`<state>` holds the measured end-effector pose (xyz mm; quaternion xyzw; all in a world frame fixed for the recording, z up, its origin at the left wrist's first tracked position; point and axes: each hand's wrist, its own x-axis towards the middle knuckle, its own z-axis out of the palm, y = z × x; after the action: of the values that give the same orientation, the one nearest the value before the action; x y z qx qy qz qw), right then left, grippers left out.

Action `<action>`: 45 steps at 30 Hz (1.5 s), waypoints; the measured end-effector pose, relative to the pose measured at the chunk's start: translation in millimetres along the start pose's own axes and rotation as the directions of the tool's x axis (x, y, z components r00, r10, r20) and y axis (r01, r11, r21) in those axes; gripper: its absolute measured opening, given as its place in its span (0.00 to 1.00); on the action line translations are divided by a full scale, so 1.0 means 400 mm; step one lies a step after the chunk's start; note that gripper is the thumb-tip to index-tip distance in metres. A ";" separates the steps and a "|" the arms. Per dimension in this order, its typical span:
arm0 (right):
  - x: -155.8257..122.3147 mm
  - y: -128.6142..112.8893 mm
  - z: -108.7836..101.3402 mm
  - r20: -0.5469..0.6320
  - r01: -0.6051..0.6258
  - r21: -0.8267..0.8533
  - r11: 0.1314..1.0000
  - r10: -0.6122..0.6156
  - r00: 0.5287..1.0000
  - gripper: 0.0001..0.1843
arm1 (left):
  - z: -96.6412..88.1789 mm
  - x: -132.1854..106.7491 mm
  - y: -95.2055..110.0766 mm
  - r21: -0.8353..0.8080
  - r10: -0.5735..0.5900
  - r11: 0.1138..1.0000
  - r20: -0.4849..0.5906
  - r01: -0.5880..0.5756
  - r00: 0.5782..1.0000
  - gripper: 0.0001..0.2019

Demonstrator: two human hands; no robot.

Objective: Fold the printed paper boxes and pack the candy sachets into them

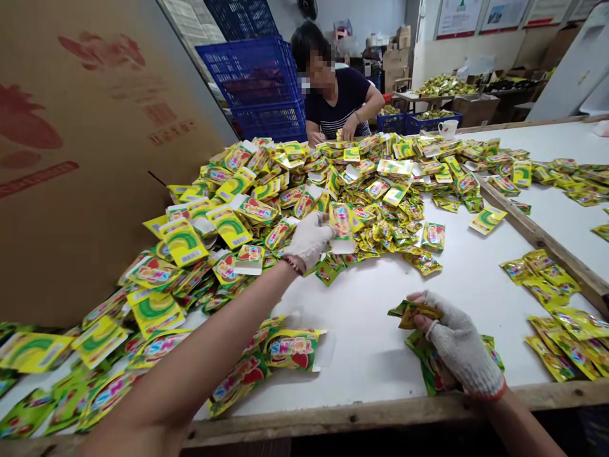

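Observation:
My left hand [310, 240], in a white fingerless glove, reaches over the front of a large heap of small candy boxes [233, 225]. Its fingers are closed on one yellow-and-green candy box [342, 222] with a white flap at its lower end. Small gold sachets [380, 235] lie just right of that box. Near the table's front edge, my gloved right hand [459, 343] pinches a few small green and gold sachets [412, 312] between thumb and fingers. More green sachets [425, 365] show beneath the palm; whether that hand grips them too is unclear.
A big cardboard carton [95, 127] walls off the left. Larger yellow packs [292, 349] lie at the front, and sachet piles [566, 336] at right. A wooden strip [537, 235] divides the white table. Across it sits a co-worker [340, 95] beside blue crates [257, 76].

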<state>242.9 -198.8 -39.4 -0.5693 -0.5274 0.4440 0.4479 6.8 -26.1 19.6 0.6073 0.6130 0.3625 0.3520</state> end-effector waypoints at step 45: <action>-0.041 -0.061 -0.046 0.113 -0.029 -0.281 0.959 0.063 0.992 0.11 | 0.171 -0.371 -0.042 0.509 0.512 0.438 0.536 -0.741 0.671 0.30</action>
<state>255.2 -214.9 -11.4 -0.6108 -0.5974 0.4095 0.3200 60.5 -173.4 -30.0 0.9240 0.3648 0.1122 0.0240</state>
